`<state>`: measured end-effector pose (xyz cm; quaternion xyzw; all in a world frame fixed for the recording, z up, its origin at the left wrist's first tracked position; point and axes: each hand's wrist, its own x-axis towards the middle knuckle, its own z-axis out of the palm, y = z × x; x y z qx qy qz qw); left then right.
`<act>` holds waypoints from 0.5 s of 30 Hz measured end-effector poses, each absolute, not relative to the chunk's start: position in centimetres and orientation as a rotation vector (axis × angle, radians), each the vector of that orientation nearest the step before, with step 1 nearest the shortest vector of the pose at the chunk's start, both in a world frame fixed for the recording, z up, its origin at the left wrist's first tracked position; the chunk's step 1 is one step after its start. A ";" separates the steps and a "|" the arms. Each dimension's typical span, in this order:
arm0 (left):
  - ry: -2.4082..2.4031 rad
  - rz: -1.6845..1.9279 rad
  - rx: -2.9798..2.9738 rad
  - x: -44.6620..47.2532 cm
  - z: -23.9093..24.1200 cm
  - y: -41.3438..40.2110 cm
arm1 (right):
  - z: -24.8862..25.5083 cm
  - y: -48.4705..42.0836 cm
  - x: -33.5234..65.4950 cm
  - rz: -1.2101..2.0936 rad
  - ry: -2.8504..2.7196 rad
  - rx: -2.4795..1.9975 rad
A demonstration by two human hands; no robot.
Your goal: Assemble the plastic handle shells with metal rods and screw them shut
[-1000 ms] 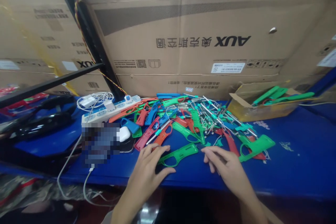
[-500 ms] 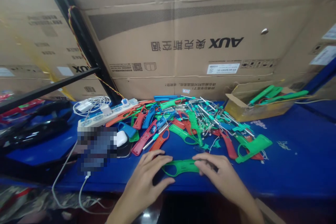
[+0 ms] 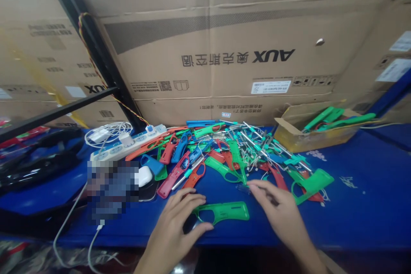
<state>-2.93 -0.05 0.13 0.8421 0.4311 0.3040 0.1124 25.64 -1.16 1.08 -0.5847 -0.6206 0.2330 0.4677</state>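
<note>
A green plastic lighter shell [image 3: 229, 211] with a trigger loop at one end lies near the table's front edge. My left hand [image 3: 180, 224] has its thumb and fingers curled round the loop end and steadies it. Its other end is free. My right hand [image 3: 276, 205] is just beyond, thumb and fingertips closed at the right end of a small clear dark-blue plastic piece [image 3: 243, 189]. The grip there is partly hidden. Behind it lies a heap of lighter parts, with a green shell [image 3: 223, 168], a red shell [image 3: 195, 174] and metal tubes [image 3: 253, 140].
A cardboard box [image 3: 308, 139] of green shells stands back right. At left are a power strip [image 3: 112, 150], coiled white cable [image 3: 111, 133], a blurred-out device [image 3: 112, 192] and a white earbud case [image 3: 143, 176]. Large cartons [image 3: 199, 34] wall off the back.
My right hand has let go of the green shell's right end and moved up and right to the clear blue piece. My left hand stays at the shell's loop. The view has shifted slightly.
</note>
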 end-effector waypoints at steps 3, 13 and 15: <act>1.237 0.936 2.455 -2.8 0.0 -0.1 | 2.8 0.8 28.7 0.314 -1.594 -1.557; 1.286 1.081 2.428 -2.4 0.1 0.0 | 7.6 11.6 33.3 0.140 -2.171 -1.898; 1.296 1.074 2.415 -2.4 0.1 -0.1 | 7.7 12.2 33.2 0.211 -2.201 -1.886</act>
